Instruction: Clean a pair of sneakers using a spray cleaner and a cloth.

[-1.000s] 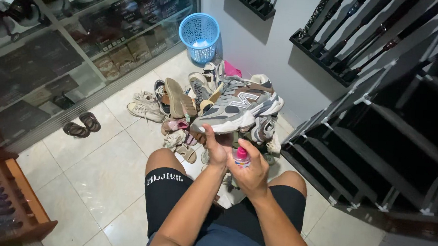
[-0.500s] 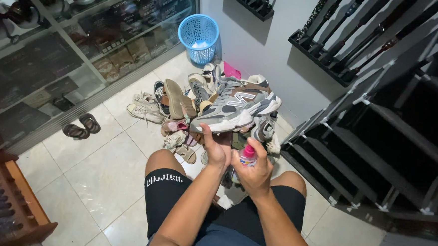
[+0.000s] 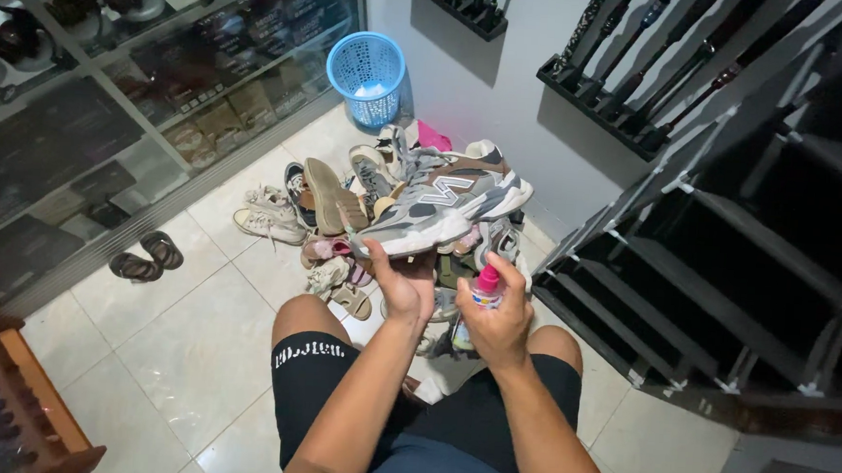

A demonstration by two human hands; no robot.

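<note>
Holding: my left hand [image 3: 407,289] grips a grey sneaker [image 3: 446,209] from below, raised over the shoe pile [image 3: 345,223] on the tiled floor [image 3: 185,349]. Right hand [image 3: 498,317]: fingers closed round a pink-capped spray bottle [image 3: 483,290], forefinger up near the cap. Step, I judge: spraying the shoe; next calls for aiming the nozzle at the upper. Versus earlier frames: little changed; the sneaker sits slightly higher.

A home entryway: a pile of shoes [image 3: 393,216] on the tiled floor [image 3: 175,348], glass-fronted shoe cabinet [image 3: 111,105] upper left, staircase [image 3: 726,281] right.
</note>
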